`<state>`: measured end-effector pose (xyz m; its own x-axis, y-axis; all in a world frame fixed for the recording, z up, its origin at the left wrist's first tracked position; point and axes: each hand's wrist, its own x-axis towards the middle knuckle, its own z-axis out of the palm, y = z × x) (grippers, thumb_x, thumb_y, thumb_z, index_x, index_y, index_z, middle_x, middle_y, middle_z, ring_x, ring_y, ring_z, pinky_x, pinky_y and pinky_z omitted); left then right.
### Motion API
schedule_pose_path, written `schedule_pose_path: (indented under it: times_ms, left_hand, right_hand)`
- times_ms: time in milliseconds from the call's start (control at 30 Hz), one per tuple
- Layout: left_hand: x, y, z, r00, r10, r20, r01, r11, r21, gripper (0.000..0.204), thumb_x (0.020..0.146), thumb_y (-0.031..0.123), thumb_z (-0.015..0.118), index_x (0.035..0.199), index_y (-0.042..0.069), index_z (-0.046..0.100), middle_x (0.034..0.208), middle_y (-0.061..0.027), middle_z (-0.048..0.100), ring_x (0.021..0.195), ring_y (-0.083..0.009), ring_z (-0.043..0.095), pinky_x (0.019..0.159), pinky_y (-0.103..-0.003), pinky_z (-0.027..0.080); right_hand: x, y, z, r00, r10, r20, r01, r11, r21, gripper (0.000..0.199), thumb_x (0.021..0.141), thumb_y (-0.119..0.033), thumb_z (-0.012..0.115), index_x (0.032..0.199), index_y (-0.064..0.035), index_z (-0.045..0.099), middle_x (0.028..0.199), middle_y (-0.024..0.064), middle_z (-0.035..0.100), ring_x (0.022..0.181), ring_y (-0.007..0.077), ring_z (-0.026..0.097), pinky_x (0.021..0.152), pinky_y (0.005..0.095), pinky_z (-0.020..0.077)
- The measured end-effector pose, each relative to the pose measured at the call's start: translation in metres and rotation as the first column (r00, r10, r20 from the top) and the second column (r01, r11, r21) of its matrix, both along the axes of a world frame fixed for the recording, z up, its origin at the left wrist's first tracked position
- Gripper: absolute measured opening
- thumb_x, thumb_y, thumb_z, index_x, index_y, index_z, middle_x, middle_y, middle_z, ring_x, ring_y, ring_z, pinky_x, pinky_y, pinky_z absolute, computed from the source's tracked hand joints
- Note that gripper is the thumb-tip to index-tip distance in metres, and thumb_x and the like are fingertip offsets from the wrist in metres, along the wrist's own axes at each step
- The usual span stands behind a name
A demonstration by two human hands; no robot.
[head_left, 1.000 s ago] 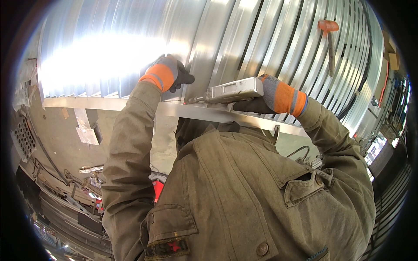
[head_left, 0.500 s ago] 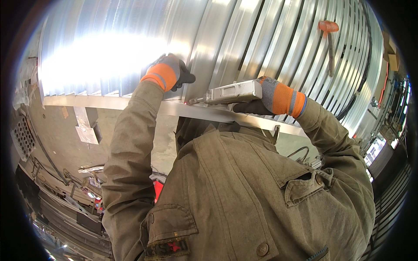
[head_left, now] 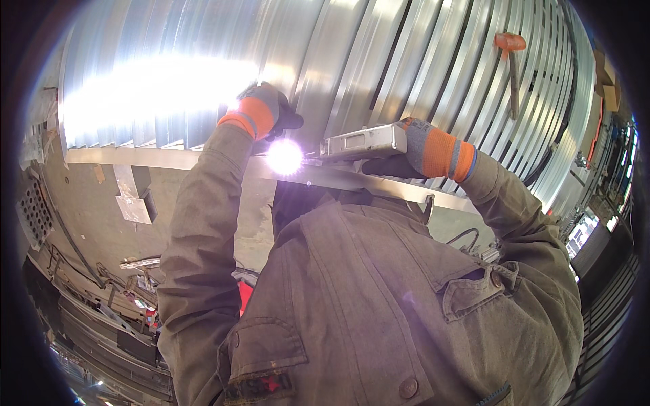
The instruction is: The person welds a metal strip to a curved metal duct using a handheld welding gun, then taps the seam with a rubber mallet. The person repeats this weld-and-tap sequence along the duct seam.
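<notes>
We see the silver tool (head_left: 365, 141) just above the centre of the frame, a boxy body lying almost level, its narrow front end running left into a small, dazzling glow (head_left: 284, 157). Our right hand (head_left: 426, 150), gloved, is wrapped round the tool's rear end, with dark fingers folded underneath. Our left hand (head_left: 264, 111), gloved too, is left of centre, just above the glow; its fingers are curled and its thumb points right. We cannot tell whether those fingers pinch anything or only rest on the metal slats (head_left: 413, 68).

We judge the tool stiff and hard-cased, with some weight toward its body, so the rear end is the sensible place to take hold. The front end looks like the part to keep fingers off, being likely very hot beside that glow. The slats and the pale metal strip (head_left: 135, 157) along their lower edge look rigid and smooth, probably slippery to a bare palm, though gloves should help.

Our left sleeve (head_left: 203, 203) climbs steeply from the lower left, leaning right toward the wrist. Our right sleeve (head_left: 504, 193) bends at the elbow on the right and slants up and left, bringing the hand in from the side. A mallet (head_left: 510, 42) with an orange head lies on the slats at upper right.
</notes>
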<state>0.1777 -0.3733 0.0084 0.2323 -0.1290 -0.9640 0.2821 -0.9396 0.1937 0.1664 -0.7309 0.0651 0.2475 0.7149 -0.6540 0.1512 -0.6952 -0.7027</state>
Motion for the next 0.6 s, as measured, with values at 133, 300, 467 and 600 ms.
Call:
schedule_pose_path:
  times_ms: [133, 300, 467, 600]
  left_hand:
    - [-0.003, 0.003, 0.004, 0.994, 0.104, 0.022, -0.103, 0.994, -0.046, 0.038, 0.094, 0.047, 0.079, 0.085, 0.01, 0.082, 0.072, -0.004, 0.077, 0.064, -0.0179, 0.072, 0.07, -0.039, 0.058]
    - [0.0, 0.0, 0.006, 0.998, 0.054, 0.01, -0.054, 0.999, 0.001, 0.038, 0.095, 0.046, 0.077, 0.082, 0.011, 0.081, 0.07, -0.0031, 0.076, 0.062, -0.0172, 0.069, 0.067, -0.038, 0.056]
    - [0.0, -0.003, 0.01, 0.999, 0.051, -0.002, -0.051, 0.998, 0.024, 0.04, 0.095, 0.048, 0.076, 0.081, 0.011, 0.081, 0.07, -0.0026, 0.076, 0.062, -0.0172, 0.069, 0.067, -0.038, 0.056]
    - [0.0, -0.001, 0.009, 0.999, 0.033, 0.018, -0.033, 0.999, 0.015, 0.04, 0.095, 0.048, 0.077, 0.081, 0.011, 0.081, 0.07, -0.0028, 0.076, 0.061, -0.0175, 0.069, 0.066, -0.038, 0.056]
  right_hand:
    - [-0.004, 0.0, -0.006, 0.999, -0.051, -0.017, 0.051, 0.998, 0.022, 0.047, 0.097, -0.021, 0.088, 0.139, -0.0041, 0.073, 0.124, 0.0143, 0.08, 0.112, 0.0227, 0.078, 0.102, 0.0373, 0.0612]
    - [0.01, 0.013, 0.02, 0.998, 0.024, -0.062, -0.026, 0.999, -0.026, 0.043, 0.098, -0.018, 0.087, 0.136, -0.0031, 0.074, 0.123, 0.0142, 0.081, 0.112, 0.0228, 0.078, 0.102, 0.0377, 0.0619]
    - [0.018, 0.029, 0.043, 0.994, -0.001, -0.105, -0.002, 1.0, -0.031, 0.04, 0.098, -0.018, 0.087, 0.133, -0.0031, 0.075, 0.122, 0.0143, 0.082, 0.11, 0.0233, 0.079, 0.1, 0.0377, 0.0625]
    - [0.014, 0.031, 0.042, 1.0, -0.022, 0.002, 0.022, 0.997, 0.068, 0.048, 0.103, -0.058, 0.075, 0.121, -0.0134, 0.081, 0.099, 0.014, 0.081, 0.091, 0.034, 0.078, 0.09, 0.0427, 0.0608]
